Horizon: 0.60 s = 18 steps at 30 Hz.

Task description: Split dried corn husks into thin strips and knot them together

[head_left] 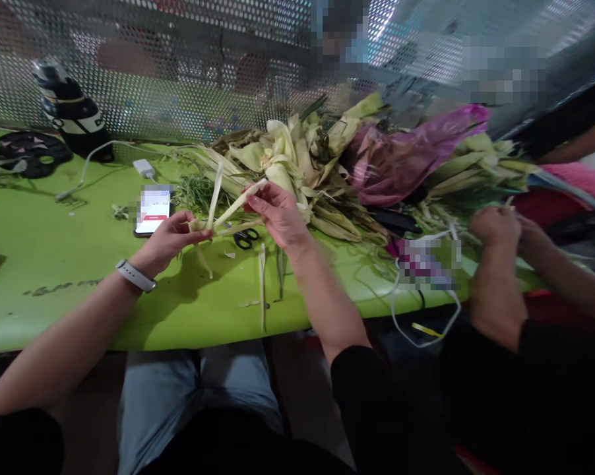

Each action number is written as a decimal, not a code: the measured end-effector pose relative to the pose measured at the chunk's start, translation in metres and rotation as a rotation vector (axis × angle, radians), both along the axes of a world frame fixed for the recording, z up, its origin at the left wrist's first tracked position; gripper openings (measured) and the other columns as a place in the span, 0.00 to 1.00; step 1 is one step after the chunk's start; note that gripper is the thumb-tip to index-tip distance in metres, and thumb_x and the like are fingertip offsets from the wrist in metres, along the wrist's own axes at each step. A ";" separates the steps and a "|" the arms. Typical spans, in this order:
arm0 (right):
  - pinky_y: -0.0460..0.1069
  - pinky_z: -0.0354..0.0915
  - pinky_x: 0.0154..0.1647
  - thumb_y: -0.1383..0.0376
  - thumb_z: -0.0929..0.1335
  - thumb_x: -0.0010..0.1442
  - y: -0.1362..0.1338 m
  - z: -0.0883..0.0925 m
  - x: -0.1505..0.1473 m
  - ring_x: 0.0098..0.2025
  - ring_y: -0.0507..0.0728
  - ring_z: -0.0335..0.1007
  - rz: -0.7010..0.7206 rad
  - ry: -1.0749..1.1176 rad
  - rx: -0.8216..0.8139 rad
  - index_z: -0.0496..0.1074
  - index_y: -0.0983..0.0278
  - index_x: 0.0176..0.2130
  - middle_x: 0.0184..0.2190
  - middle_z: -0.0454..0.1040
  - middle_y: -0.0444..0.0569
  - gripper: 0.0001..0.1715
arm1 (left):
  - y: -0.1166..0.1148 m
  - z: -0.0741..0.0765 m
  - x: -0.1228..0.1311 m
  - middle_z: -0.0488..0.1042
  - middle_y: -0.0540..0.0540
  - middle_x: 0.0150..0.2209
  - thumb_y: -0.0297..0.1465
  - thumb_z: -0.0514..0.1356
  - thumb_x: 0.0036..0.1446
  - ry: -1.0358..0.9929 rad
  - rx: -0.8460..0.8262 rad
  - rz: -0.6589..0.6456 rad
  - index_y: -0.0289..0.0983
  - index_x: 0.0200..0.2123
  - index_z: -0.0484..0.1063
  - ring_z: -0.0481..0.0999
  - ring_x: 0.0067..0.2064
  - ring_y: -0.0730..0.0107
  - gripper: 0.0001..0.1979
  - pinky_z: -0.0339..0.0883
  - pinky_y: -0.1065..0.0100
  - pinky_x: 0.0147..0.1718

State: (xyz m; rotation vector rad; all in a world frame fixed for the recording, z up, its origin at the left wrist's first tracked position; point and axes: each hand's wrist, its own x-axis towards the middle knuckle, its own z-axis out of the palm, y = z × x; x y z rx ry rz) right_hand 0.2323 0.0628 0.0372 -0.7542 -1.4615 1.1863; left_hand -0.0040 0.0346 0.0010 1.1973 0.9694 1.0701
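Note:
Pale corn husk strips [232, 210] stretch between my two hands above the green table. My left hand [175, 236], with a white watch band at the wrist, pinches the strips where they cross. One strip stands up from there and a short end hangs below. Thumb and fingers of my right hand [276, 210] grip the far end of a slanting strip. Black-handled scissors [247, 238] lie on the table just beneath the strips, their blades partly hidden. A loose narrow husk strip [262, 284] lies nearer the table's front edge.
A heap of corn husks [297, 158] fills the back, with a pink plastic bag [406, 158] on it. A lit phone [153, 210], a white charger [144, 169] and a dark bottle [74, 112] are at left. Another person's hands [498, 231] work at right, near a hanging cable [394, 307].

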 end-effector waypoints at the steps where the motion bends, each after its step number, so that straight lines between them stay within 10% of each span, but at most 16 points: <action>1: 0.51 0.73 0.51 0.54 0.75 0.52 -0.003 0.000 -0.003 0.44 0.53 0.73 0.008 0.010 0.015 0.75 0.57 0.38 0.40 0.76 0.43 0.15 | -0.001 0.000 0.001 0.80 0.48 0.33 0.30 0.74 0.43 0.000 0.001 -0.002 0.36 0.31 0.68 0.81 0.39 0.65 0.17 0.73 0.63 0.41; 9: 0.51 0.74 0.40 0.53 0.69 0.62 -0.024 -0.010 -0.022 0.33 0.51 0.74 0.288 -0.185 0.062 0.76 0.59 0.41 0.32 0.77 0.44 0.14 | -0.004 0.002 0.009 0.74 0.52 0.27 0.29 0.73 0.41 0.059 0.081 0.021 0.36 0.26 0.64 0.75 0.29 0.75 0.18 0.66 0.71 0.29; 18: 0.49 0.66 0.35 0.62 0.67 0.65 -0.028 -0.020 -0.036 0.33 0.53 0.73 0.054 -0.641 0.394 0.77 0.65 0.38 0.33 0.79 0.48 0.11 | -0.002 -0.005 0.007 0.68 0.55 0.21 0.29 0.74 0.39 0.202 0.181 0.091 0.37 0.27 0.63 0.66 0.22 0.78 0.21 0.57 0.73 0.21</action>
